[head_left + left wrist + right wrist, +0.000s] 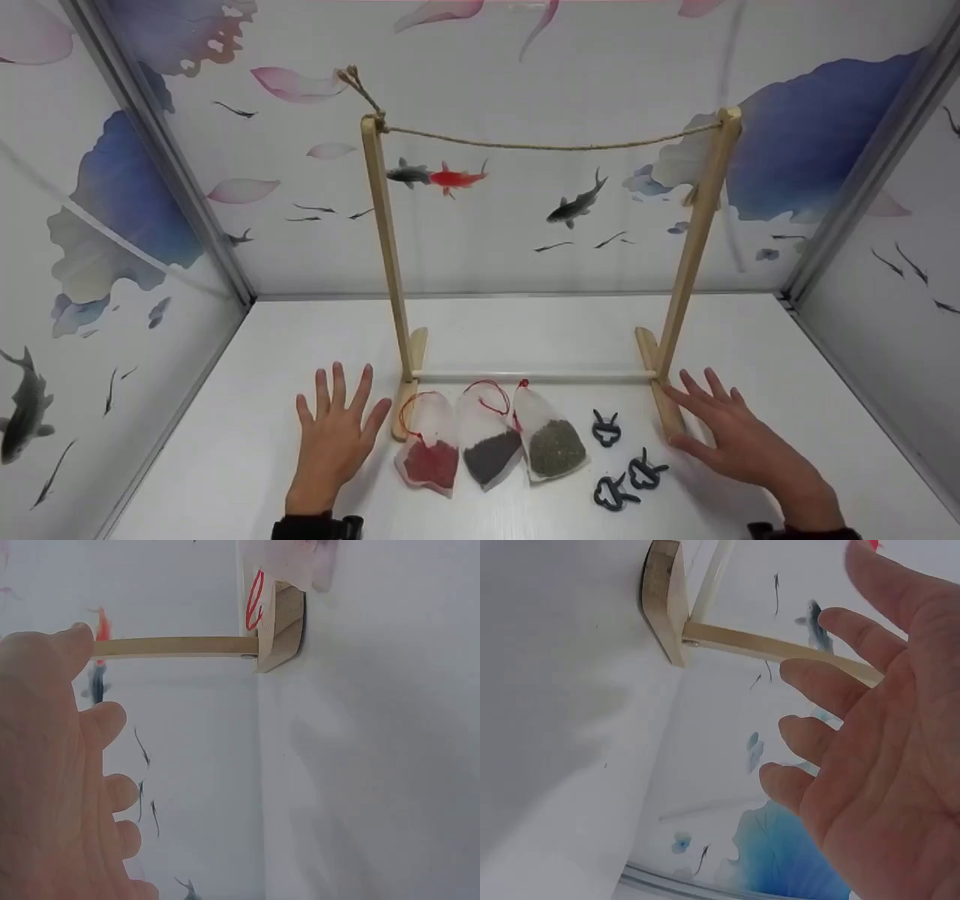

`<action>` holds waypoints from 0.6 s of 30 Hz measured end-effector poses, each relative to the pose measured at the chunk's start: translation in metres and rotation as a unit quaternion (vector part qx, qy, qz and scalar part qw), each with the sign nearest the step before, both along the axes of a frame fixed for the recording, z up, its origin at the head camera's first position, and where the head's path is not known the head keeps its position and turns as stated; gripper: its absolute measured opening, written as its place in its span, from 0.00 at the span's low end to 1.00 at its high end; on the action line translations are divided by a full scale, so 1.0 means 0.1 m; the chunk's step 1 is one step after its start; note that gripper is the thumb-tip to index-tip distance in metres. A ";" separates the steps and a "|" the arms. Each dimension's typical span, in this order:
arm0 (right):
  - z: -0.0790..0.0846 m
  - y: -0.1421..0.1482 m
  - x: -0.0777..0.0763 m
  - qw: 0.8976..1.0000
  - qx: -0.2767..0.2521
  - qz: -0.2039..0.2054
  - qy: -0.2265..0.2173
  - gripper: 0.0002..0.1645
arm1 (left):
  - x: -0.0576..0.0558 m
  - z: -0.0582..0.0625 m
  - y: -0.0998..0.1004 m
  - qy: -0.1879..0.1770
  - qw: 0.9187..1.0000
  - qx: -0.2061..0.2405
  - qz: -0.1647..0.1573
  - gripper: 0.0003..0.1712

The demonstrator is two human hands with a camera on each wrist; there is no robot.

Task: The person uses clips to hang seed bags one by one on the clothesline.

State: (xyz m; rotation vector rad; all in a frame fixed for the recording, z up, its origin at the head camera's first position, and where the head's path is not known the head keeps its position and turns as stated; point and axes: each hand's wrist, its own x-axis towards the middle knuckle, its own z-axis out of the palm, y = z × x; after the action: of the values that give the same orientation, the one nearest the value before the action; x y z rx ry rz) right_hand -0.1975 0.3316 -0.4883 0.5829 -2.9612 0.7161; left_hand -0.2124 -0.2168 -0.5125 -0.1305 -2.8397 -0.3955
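Note:
My left hand (334,439) is spread with straight fingers left of the wooden stand, holding nothing. On the other side, my right hand (739,439) hovers by the stand's right foot (670,412), its fingers extended; whether it touches the foot I cannot tell. Between the hands lie three mesh drawstring bags with red cords: one with reddish filling (430,465), one dark (491,459), one greenish-brown (556,450). Right of them are three dark clips (606,429). In the left wrist view, a wooden post (176,647) passes behind my thumb.
The wooden stand has a left post (388,247), a right post (699,240) and a white bottom bar (532,376). A slack twine (525,146) links the post tops. Printed panels (487,262) wall in the white tabletop (525,330) at the back and sides.

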 end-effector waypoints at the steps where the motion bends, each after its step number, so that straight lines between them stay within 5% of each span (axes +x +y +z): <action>1: -0.01 -0.02 0.01 1.000 0.000 0.011 -0.003 0.42 | 0.00 0.00 0.00 -0.003 1.000 0.001 0.000 0.41; 8: -0.08 -0.10 0.03 0.994 0.006 0.097 -0.046 0.50 | 0.00 -0.01 0.01 0.008 1.000 0.005 -0.001 0.40; 18: -0.14 -0.26 -0.01 0.982 0.044 0.118 -0.143 0.40 | 0.00 -0.01 0.07 -0.014 1.000 0.016 -0.012 0.40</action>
State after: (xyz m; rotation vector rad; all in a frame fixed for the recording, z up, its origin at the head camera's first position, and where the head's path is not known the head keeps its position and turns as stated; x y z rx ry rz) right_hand -0.1983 0.3055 -0.5028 0.9227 -3.2370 0.7454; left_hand -0.2120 -0.2098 -0.5131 -0.1547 -2.8609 -0.4521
